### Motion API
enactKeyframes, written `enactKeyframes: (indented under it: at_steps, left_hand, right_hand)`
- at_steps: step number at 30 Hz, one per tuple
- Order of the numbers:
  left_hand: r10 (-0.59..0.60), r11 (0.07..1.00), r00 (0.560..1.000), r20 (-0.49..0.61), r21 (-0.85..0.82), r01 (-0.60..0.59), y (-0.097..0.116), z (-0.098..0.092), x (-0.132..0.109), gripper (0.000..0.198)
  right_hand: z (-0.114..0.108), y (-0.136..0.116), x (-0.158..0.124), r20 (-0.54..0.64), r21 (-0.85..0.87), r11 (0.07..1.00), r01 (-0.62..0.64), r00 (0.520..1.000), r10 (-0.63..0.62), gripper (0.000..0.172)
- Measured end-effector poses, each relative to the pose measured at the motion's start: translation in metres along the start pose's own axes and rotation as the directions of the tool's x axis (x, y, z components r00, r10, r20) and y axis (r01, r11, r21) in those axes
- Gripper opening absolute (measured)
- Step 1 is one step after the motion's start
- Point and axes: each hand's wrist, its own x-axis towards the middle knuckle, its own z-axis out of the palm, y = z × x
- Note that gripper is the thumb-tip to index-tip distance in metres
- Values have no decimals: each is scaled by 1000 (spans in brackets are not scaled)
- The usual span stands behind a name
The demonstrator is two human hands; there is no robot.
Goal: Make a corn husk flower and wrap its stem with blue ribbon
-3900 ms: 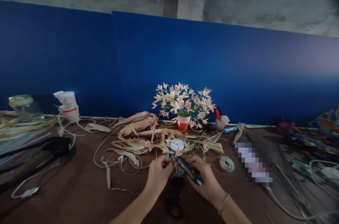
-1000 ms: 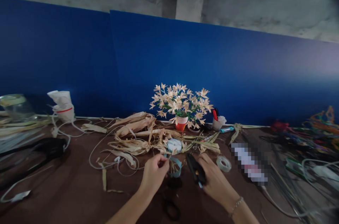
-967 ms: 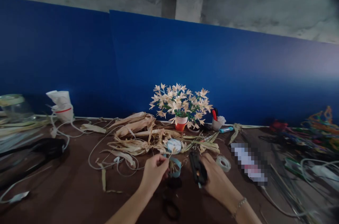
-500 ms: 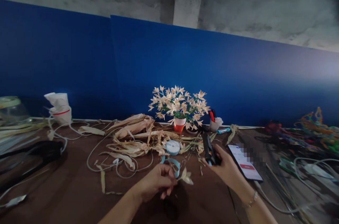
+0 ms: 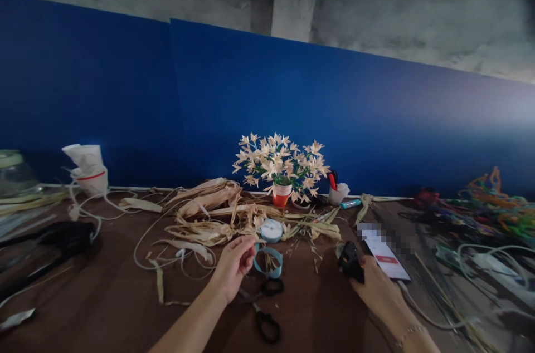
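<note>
Slanting forward-left, seemingly: black tool

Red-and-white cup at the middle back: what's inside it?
Pale flowers on green stems rise from the cup, with greenery showing at its mouth. The cup hides everything lower down, so what holds the stems in place cannot be seen.
</note>
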Motion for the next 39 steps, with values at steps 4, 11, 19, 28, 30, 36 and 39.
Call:
enactKeyframes:
  at_steps: [4, 11, 19, 28, 30, 36, 39]
  left_hand:
    - [78, 997, 996, -50, -21, -79, 0, 0, 2, 18]
    - [159, 986, 976, -148, -18, -163, 0, -4, 7, 17]
    - [259, 964, 954, -152, 108, -245, 6, -12, 11, 23]
    - [162, 987, 978, -134, 30, -159, 7, -2, 2, 24]
    - [117, 993, 992, -42, -19, -118, 7, 3, -3, 21]
    - [42, 995, 998, 44, -97, -37, 4, 8, -9, 14]
    - [29, 994, 994, 101, -109, -18, 4, 5, -8, 12]
  right_hand:
    - [-26, -20, -9, -166, -132, 991, 23, 985, -45, 20]
    - [-15, -120, -5, -242, 201, 750, 630, 774, -585, 14]
    - [26, -189, -3, -344, 302, 574, 761, 648, -679, 15]
    - [23, -169, 0, -237, 797, 474, 373, 917, -322, 12]
    - [24, -165, -6, -321, 741, 507, 440, 896, -308, 9]
    - [23, -160, -16, -360, 632, 534, 562, 823, -439, 4]
    - [17, -155, -12, -220, 802, 394, 449, 836, -503, 9]
